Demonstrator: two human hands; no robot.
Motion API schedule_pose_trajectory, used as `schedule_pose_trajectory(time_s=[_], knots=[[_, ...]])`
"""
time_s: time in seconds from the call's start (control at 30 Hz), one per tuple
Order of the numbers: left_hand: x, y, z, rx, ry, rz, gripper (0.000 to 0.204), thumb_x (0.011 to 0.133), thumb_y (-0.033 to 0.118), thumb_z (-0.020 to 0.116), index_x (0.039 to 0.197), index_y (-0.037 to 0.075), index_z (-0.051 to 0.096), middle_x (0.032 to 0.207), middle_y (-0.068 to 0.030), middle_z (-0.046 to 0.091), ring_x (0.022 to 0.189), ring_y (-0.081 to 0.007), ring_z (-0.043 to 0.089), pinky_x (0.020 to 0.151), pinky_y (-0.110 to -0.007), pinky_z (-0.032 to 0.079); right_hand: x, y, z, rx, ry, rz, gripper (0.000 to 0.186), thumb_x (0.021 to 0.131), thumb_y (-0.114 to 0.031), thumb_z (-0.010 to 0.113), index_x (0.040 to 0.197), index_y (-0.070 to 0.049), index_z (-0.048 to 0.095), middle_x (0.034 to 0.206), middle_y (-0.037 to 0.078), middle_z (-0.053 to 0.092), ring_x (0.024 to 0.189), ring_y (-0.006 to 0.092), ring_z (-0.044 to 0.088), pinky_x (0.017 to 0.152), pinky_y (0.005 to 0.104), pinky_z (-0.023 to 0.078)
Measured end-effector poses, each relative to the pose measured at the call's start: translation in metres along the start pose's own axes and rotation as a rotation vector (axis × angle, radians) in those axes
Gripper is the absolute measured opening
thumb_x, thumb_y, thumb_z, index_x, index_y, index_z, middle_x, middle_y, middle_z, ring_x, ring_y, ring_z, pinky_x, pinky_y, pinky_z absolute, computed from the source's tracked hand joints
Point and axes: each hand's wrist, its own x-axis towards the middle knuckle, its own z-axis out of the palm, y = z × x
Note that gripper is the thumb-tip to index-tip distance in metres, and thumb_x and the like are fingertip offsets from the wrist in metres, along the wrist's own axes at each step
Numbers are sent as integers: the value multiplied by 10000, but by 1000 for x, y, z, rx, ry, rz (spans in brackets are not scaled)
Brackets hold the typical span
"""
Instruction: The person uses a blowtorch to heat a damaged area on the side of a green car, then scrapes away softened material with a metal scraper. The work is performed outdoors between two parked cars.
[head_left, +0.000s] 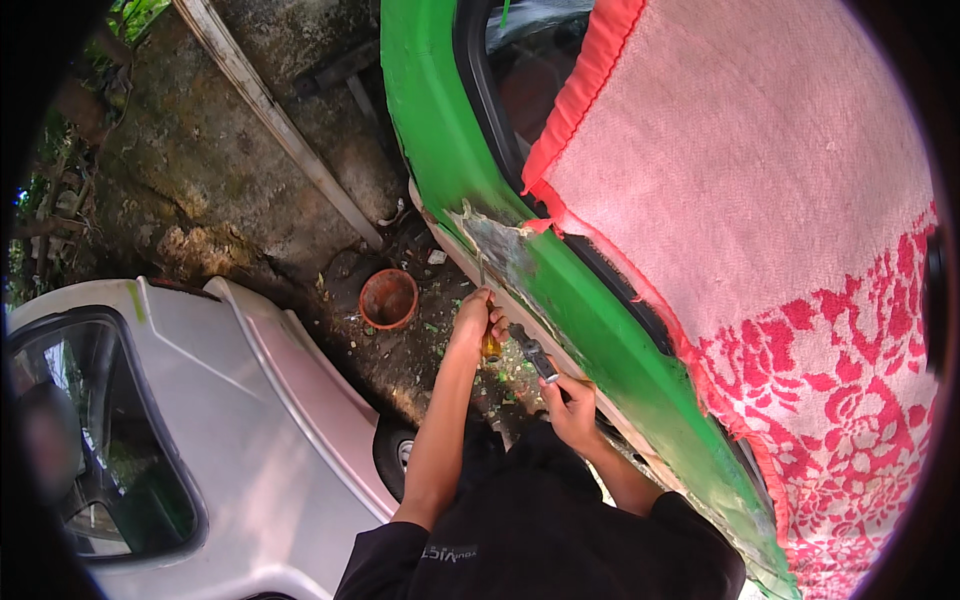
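Observation:
My left hand (472, 320) is closed around a screwdriver with an amber handle (491, 347). Its thin shaft points away from me, toward the damaged patch (497, 243) on the green car body (600, 315), where paint is gone and bare grey shows. Just right of the screwdriver handle, my right hand (570, 410) grips a dark metal hammer (534, 352), its head raised near the handle's end. Whether the screwdriver tip touches the body is too small to tell.
A pink-and-red patterned towel (790, 200) covers the green car's window side. Behind me to the left stands a silver car (270, 430). An orange-brown pot (388, 299) sits on littered ground, and a long pale beam (285, 130) leans by a stained wall (200, 150).

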Motion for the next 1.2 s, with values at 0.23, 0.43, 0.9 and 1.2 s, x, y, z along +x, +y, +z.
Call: schedule_pose_trajectory(time_s=[0.23, 0.43, 0.9, 1.2], knots=[[8, -5, -7, 14, 27, 6, 238, 1036, 252, 319, 838, 135, 380, 550, -3, 318, 376, -144, 293, 386, -342, 267, -7, -4, -7, -17, -16, -21, 360, 903, 10, 601, 1258, 68, 596, 693, 83, 619, 637, 64, 549, 616, 237, 465], [5, -5, -4, -88, 12, -48, 247, 1046, 311, 360, 855, 161, 406, 524, 28, 307, 363, -120, 259, 354, -283, 215, -22, 2, -6, 3, 13, 30, 349, 926, -25, 607, 1271, 32, 603, 637, 52, 561, 594, 53, 484, 567, 234, 431], [18, 3, -6, -207, -68, -61, 258, 1050, 238, 321, 829, 129, 396, 542, 17, 324, 390, -122, 306, 373, -305, 247, -14, 0, 1, -177, -78, -254, 332, 873, -9, 660, 1201, 37, 640, 840, 175, 700, 700, 250, 714, 618, 315, 552], [18, 11, -4, -217, -99, -49, 229, 1034, 193, 336, 825, 120, 395, 568, 23, 340, 416, -104, 315, 385, -282, 274, 1, -3, 9, -273, -118, -449, 357, 861, -63, 692, 1211, -14, 644, 677, 97, 602, 506, 210, 567, 464, 336, 446]])
